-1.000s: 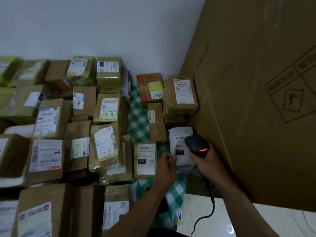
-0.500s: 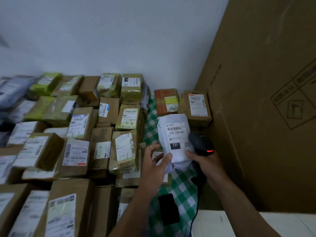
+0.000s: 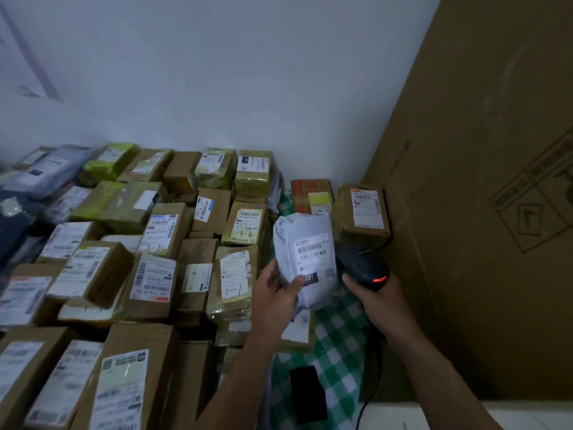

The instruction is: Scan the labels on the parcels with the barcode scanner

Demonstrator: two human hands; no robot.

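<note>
From the head camera, the left hand (image 3: 274,294) grips a soft white plastic mailer parcel (image 3: 305,259) by its lower left edge, thumb across the front, holding it upright above the green-and-white checked cloth (image 3: 336,333), its white barcode label (image 3: 311,252) facing the camera. Just beside it, the right hand (image 3: 376,301) clasps a black handheld barcode scanner (image 3: 362,268) with a glowing red light, near the tall brown cardboard carton (image 3: 480,212).

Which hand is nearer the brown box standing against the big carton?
Right. The right hand, gripping the scanner, is just below the brown box in view; the left hand, holding the white parcel, sits farther left.
</note>
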